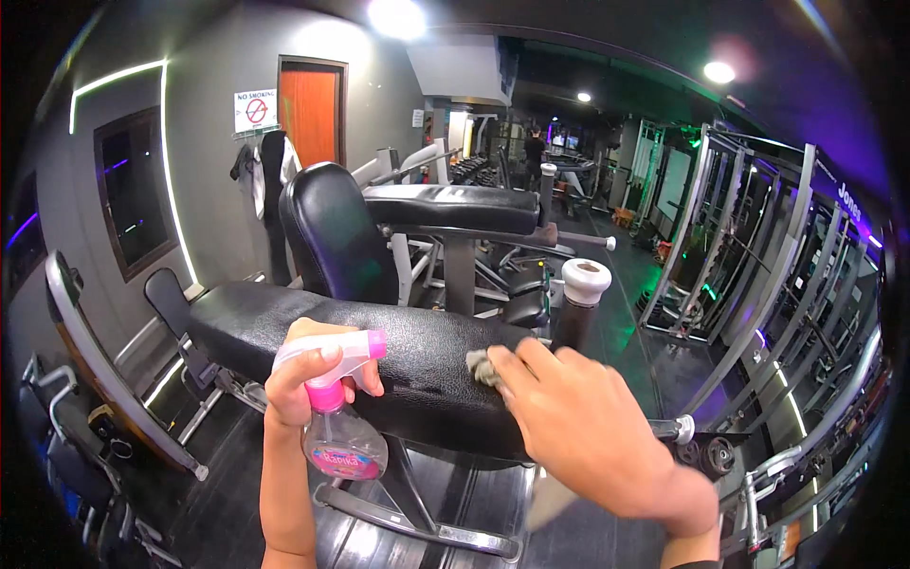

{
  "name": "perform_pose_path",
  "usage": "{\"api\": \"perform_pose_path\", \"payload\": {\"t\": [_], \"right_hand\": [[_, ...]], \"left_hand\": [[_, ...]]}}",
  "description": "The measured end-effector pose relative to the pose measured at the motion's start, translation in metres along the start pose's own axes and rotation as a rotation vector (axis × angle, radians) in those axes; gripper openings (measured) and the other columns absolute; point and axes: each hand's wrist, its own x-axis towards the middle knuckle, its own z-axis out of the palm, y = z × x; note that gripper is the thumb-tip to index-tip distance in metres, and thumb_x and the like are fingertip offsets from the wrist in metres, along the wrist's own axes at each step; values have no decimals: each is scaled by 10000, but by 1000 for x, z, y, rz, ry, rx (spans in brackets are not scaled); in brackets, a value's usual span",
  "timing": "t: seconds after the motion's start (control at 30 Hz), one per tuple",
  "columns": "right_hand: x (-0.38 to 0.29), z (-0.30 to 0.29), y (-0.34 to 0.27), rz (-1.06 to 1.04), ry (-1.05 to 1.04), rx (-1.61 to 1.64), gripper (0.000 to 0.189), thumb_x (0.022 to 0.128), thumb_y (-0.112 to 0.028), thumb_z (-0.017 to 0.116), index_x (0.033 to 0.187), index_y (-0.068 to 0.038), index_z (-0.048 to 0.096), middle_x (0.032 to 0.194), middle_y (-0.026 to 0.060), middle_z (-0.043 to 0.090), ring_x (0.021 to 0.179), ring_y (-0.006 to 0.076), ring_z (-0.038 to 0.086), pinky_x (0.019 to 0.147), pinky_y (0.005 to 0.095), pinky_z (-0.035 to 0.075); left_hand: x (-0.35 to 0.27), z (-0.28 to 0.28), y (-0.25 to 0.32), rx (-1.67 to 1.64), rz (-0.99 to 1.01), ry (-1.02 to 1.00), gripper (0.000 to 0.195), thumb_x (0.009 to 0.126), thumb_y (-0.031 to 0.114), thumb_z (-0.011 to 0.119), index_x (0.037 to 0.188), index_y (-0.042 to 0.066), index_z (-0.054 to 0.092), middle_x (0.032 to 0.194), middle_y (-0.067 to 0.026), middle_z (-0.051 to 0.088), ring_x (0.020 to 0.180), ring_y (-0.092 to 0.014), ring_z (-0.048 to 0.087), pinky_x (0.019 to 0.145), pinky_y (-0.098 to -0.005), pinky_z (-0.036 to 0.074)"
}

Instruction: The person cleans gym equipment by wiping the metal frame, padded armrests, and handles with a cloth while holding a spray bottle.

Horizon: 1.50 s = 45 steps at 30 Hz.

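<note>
My left hand [302, 370] grips a clear plastic spray bottle [346, 441] by its neck, below a white and pink trigger head. The bottle bears a pink label and hangs in front of the padded armrest [419, 341] of a gym machine, its nozzle pointing right. In my right hand [569, 405] is a bunched greyish cloth [485, 367], pressed on the right part of that black pad. A loose end of the cloth seems to hang blurred below the hand. Behind the pad rises the machine's black backrest [341, 235].
A second black pad [455, 203] runs behind. A grip post with a white cap [586, 281] stands beyond my right hand. The steel base frame [426, 530] lies below. Cable and rack machines [725, 227] line the right side. A person [534, 149] stands far back.
</note>
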Motion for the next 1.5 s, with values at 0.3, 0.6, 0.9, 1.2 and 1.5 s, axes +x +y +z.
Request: {"api": "perform_pose_path", "payload": {"t": [0.3, 0.6, 0.9, 1.2, 1.5], "right_hand": [[-31, 34, 16, 107, 292, 291, 392, 845, -118, 651, 1229, -69, 589, 926, 68, 563, 716, 223, 653, 581, 335, 544], [9, 30, 25, 84, 221, 204, 175, 813, -33, 609, 982, 12, 629, 1006, 141, 615, 708, 313, 680, 625, 377, 561], [-51, 55, 16, 6, 465, 602, 383, 833, -95, 675, 1208, -164, 643, 1011, 37, 585, 785, 252, 639, 672, 361, 530], [-63, 109, -44, -191, 574, 927, 500, 658, -25, 783, 1132, -171, 717, 990, 56, 660, 791, 223, 676, 647, 321, 550], [-15, 147, -109, -291, 564, 1216, 428, 701, -71, 764, 1105, -206, 713, 1062, 77, 636, 883, 262, 670, 738, 354, 548]], "left_hand": [[-7, 7, 2, 57, 23, 58, 567, 783, 462, 495, 746, -73, 679, 674, -172, 676, 534, -184, 632, 438, -221, 452], [-7, 13, -4, 56, 95, 109, 539, 824, 420, 469, 758, -78, 664, 698, -177, 671, 593, -228, 659, 461, -251, 442], [-49, 38, 1, 81, 182, 292, 519, 775, 389, 520, 803, -111, 657, 703, -177, 671, 604, -215, 647, 493, -255, 430], [-125, 77, -1, 347, 165, 564, 513, 782, 393, 535, 764, -104, 659, 694, -172, 656, 573, -194, 621, 536, -279, 477], [-182, 37, 10, 396, 93, 817, 482, 835, 373, 499, 746, -86, 616, 626, -178, 626, 487, -191, 592, 487, -286, 489]]}}
